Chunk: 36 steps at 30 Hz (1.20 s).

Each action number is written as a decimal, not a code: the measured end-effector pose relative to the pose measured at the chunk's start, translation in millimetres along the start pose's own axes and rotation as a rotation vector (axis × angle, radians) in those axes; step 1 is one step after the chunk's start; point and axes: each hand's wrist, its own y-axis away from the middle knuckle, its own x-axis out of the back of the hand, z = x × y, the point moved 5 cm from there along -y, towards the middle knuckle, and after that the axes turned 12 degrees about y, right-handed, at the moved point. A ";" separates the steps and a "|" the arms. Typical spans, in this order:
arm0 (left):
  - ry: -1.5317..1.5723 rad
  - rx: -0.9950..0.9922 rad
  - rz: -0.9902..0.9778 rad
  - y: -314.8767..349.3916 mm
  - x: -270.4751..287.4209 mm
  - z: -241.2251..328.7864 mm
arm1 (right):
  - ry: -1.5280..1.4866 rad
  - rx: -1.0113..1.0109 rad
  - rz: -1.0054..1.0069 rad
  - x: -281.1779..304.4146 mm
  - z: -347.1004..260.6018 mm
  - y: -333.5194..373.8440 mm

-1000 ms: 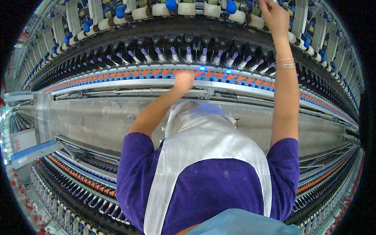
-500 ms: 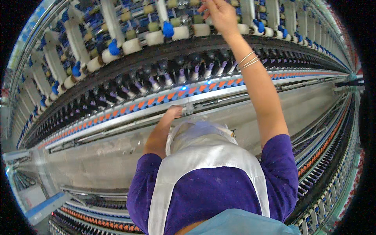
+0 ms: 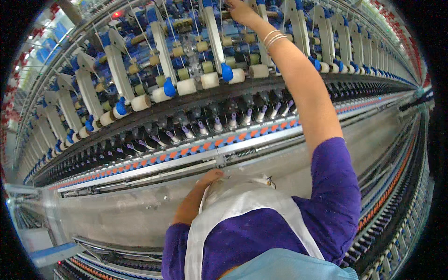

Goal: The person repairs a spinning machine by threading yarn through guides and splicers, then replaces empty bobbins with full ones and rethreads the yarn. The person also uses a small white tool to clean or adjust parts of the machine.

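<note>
My right arm, with thin bangles (image 3: 275, 39) at the wrist, stretches up over the spinning frame. My right hand (image 3: 244, 14) is at the upper edge of the view, among the drafting rollers and grey arms; its fingertips are partly cut off, so what they touch cannot be seen. Low at my waist, my left hand (image 3: 213, 176) is closed beside the bulging front of my white apron (image 3: 247, 192); whatever its fingers hold is hidden. Below the right hand lie white rollers (image 3: 210, 80) and blue knobs (image 3: 227, 73), then a row of spindles with purple-tipped bobbins (image 3: 217, 124).
An orange-and-blue strip (image 3: 205, 147) and a metal rail (image 3: 163, 171) run along the machine's front. Behind me across the grey floor (image 3: 126, 217) stands a second row of spindles (image 3: 373, 224). A blue-edged panel (image 3: 53, 254) juts in at the lower left.
The view has tilted upward, showing more of the machine's upper part. My right hand has reached farther up and a little left; my left hand stays near the apron front, now lower in view.
</note>
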 end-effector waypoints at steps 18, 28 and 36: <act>0.830 0.336 0.917 210.4 104.8 -158.8 | -0.378 -0.456 -0.325 -4.1 -18.6 140.8; 0.922 0.238 0.308 112.1 90.4 -104.7 | -0.431 -0.632 -0.201 -36.5 -3.7 144.1; 1.198 0.342 0.308 8.2 67.5 -63.1 | -0.228 -0.661 -0.283 -32.6 -6.7 144.7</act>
